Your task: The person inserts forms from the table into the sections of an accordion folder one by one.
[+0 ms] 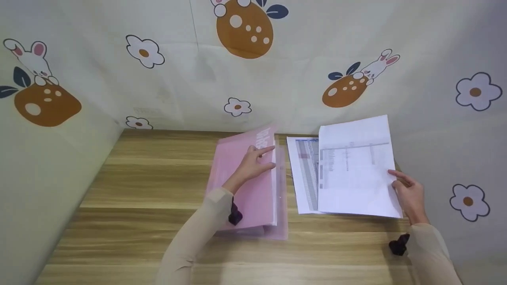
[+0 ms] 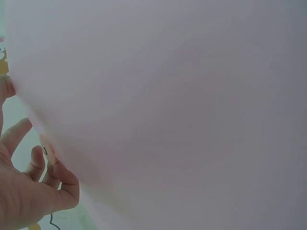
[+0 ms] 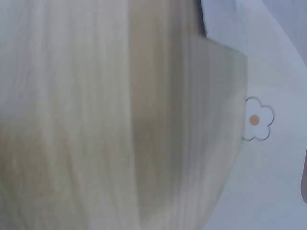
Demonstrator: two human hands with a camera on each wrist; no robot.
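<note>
A pink folder (image 1: 241, 186) with pale lettering lies left of the middle of the table, its cover lifted and white sheets showing along its right side. My left hand (image 1: 250, 163) holds the cover's right edge, thumb and fingers at the rim. Close up in the left wrist view, the pale pink cover (image 2: 168, 105) fills most of the picture, with the left hand (image 2: 33, 177) at its edge. On the right, my right hand (image 1: 410, 196) pinches the right edge of a printed white sheet (image 1: 356, 186), which is tilted up. The right wrist view shows only a corner of paper (image 3: 223, 24).
Beneath the raised sheet lies another printed page (image 1: 305, 174) with a dense table. The wood-grain table (image 1: 146, 190) meets a pale curtain (image 1: 186, 87) with rabbits, oranges and flowers at the back and sides.
</note>
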